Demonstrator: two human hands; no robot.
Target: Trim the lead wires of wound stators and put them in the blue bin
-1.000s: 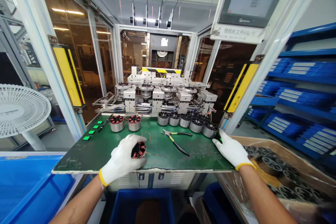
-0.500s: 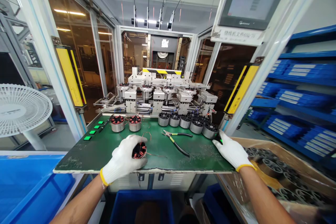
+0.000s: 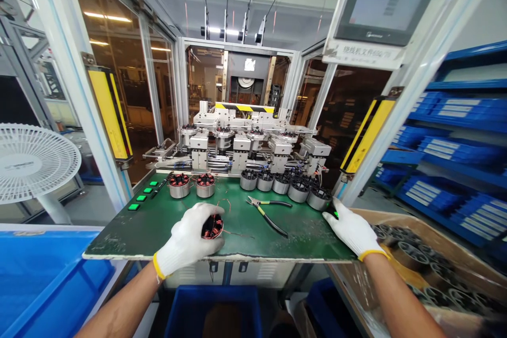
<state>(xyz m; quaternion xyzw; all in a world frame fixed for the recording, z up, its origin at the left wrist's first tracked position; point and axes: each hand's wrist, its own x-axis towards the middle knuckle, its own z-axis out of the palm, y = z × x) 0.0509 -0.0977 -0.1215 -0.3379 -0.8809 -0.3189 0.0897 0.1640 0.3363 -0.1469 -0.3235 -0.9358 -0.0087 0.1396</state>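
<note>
My left hand (image 3: 186, 236), in a white glove with a yellow cuff, curls round a copper-wound motor stator (image 3: 213, 226) near the front edge of the green table. Loose wire ends trail from this stator. My right hand (image 3: 352, 229), gloved alike, lies at the table's right edge with thumb and fingers apart. A small green-lit button (image 3: 336, 214) shows by its fingertips, beside the nearest bare stator (image 3: 319, 200); contact is hard to make out. Between my hands lie diagonal cutters (image 3: 269, 212) with black and yellow-green handles, jaws toward the left.
Two wound stators (image 3: 179, 187) stand at the back left, near several green buttons (image 3: 140, 198). Behind the table (image 3: 253, 249) is a winding machine (image 3: 241, 150). A box of stators (image 3: 420, 256) is at right, a blue bin (image 3: 214, 296) below, a fan (image 3: 35, 163) at left.
The view has shifted very slightly. Both hands keep nearly the same place and grip, and the parts on the table stay where they were.
</note>
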